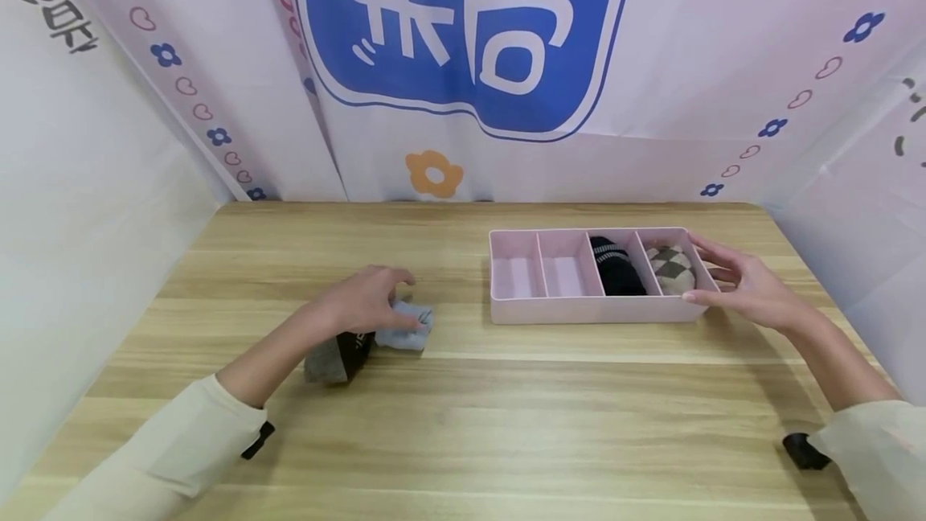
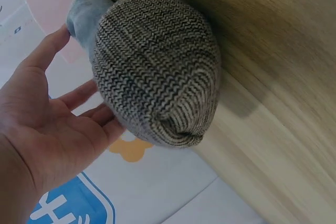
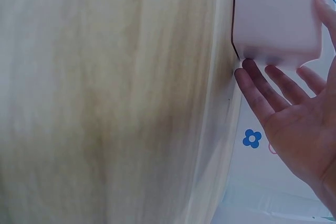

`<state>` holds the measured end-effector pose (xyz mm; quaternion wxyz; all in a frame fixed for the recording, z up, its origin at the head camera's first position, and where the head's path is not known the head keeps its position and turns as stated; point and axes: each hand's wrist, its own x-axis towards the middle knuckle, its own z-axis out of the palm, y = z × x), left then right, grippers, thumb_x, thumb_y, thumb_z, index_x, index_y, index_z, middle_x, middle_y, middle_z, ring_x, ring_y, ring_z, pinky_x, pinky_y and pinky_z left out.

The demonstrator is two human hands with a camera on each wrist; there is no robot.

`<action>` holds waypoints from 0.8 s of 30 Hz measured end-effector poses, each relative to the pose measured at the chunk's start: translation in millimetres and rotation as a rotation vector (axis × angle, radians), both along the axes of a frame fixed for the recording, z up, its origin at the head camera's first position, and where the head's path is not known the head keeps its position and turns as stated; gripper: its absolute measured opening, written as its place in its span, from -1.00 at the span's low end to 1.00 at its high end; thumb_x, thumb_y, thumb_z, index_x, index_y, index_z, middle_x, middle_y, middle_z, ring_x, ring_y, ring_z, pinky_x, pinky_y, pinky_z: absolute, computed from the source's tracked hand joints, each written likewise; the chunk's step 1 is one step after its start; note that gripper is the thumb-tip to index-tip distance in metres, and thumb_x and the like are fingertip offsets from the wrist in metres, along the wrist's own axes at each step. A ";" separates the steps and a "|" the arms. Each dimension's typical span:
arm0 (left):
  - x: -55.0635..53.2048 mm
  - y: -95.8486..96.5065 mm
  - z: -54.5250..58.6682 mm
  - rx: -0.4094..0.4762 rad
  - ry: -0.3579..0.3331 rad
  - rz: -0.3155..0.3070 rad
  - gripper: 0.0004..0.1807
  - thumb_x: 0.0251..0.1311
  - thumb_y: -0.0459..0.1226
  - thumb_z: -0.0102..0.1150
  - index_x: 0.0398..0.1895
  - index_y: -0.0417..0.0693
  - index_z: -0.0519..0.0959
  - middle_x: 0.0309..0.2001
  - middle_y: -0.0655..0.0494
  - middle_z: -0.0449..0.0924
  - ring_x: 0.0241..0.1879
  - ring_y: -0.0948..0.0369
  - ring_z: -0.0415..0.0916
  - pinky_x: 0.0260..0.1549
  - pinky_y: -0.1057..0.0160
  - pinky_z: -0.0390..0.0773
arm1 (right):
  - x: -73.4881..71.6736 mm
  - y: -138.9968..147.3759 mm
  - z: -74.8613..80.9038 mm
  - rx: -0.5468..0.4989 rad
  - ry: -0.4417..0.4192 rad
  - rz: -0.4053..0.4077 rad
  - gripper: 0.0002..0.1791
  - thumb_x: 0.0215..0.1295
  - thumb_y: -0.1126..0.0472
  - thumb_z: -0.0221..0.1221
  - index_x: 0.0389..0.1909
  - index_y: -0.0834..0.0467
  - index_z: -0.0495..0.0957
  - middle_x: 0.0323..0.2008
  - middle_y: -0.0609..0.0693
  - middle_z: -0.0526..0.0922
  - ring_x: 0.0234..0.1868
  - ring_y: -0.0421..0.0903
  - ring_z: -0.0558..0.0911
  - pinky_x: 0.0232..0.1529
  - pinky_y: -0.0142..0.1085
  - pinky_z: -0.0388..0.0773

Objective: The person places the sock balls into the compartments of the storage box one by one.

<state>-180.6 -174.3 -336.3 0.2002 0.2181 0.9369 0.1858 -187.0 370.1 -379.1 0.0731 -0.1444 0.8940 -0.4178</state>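
Observation:
My left hand [image 1: 365,300] hovers over a folded light blue sock [image 1: 410,330], thumb touching it and the other fingers spread beyond. In the left wrist view, a rolled grey-and-black knit sock [image 2: 157,66] fills the middle, with the light blue sock [image 2: 86,17] behind it at the thumb tip. My right hand [image 1: 752,288] holds the right end of a pink divided box [image 1: 571,310], thumb at the near corner, fingers round the end. The right wrist view shows the right hand's fingertips [image 3: 252,80] against the box [image 3: 278,14].
A rolled black sock [image 1: 615,270] sits in the box's third compartment from the left, and an argyle-patterned sock [image 1: 671,268] in the rightmost. The wooden table [image 1: 463,424] meets a printed cloth [image 1: 687,63] at its back edge.

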 end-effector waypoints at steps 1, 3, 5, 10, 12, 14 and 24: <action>0.0 0.1 -0.6 0.015 0.008 -0.014 -0.22 0.27 -0.05 0.43 0.40 -0.35 0.42 -0.14 -0.07 0.63 -0.19 0.09 0.56 -0.06 -0.02 0.60 | -0.1 0.0 -0.2 -0.001 -0.001 0.000 0.03 0.30 0.30 0.39 0.66 0.17 -0.01 0.56 0.41 0.08 0.38 0.55 0.30 0.02 -0.69 0.37; -0.2 0.1 -1.9 0.047 0.024 -0.042 -0.28 0.25 -0.14 0.46 0.37 -0.35 0.45 0.04 -0.18 0.63 0.00 0.00 0.57 0.03 -0.06 0.61 | -0.2 -0.3 -0.2 -0.003 -0.001 0.001 0.03 0.30 0.30 0.38 0.66 0.17 -0.01 0.57 0.41 0.09 0.38 0.55 0.30 0.02 -0.69 0.38; -0.4 0.2 -3.1 0.063 0.029 -0.059 -0.30 0.23 -0.20 0.48 0.35 -0.34 0.46 0.13 -0.25 0.60 0.09 -0.06 0.56 0.07 -0.06 0.60 | -0.2 -0.7 0.1 -0.007 0.000 0.003 0.03 0.30 0.30 0.39 0.66 0.17 -0.01 0.57 0.41 0.09 0.38 0.55 0.30 0.02 -0.70 0.38; -0.6 0.6 -4.5 0.053 0.046 -0.055 -0.27 0.16 -0.19 0.54 0.34 -0.33 0.48 0.09 -0.20 0.60 0.01 0.01 0.56 -0.05 0.04 0.62 | -0.2 -2.0 0.5 -0.009 0.009 0.011 0.02 0.29 0.31 0.39 0.66 0.18 0.00 0.56 0.41 0.10 0.37 0.55 0.31 0.03 -0.69 0.38; -0.8 1.6 -3.8 0.042 0.054 -0.054 -0.24 0.14 -0.18 0.56 0.34 -0.34 0.48 0.03 -0.16 0.61 -0.06 0.05 0.55 -0.10 0.07 0.61 | 0.1 -2.2 0.5 -0.006 0.014 0.011 0.02 0.29 0.31 0.39 0.66 0.18 0.01 0.55 0.42 0.11 0.36 0.56 0.32 0.03 -0.69 0.38; -0.9 2.8 -2.9 0.031 0.055 -0.052 -0.22 0.12 -0.17 0.57 0.34 -0.35 0.47 -0.03 -0.12 0.61 -0.12 0.08 0.53 -0.15 0.10 0.60 | 0.2 -2.1 0.4 -0.003 0.017 0.009 0.02 0.29 0.31 0.38 0.66 0.18 0.01 0.55 0.42 0.11 0.36 0.56 0.32 0.03 -0.69 0.38; 0.2 3.4 -6.8 0.022 0.004 -0.040 -0.24 0.10 -0.25 0.54 0.37 -0.27 0.45 -0.13 -0.06 0.64 -0.28 0.17 0.50 -0.33 0.23 0.54 | -0.4 -0.3 -1.6 -0.005 -0.002 -0.002 0.04 0.29 0.33 0.38 0.66 0.16 -0.02 0.56 0.41 0.11 0.37 0.55 0.31 0.00 -0.71 0.37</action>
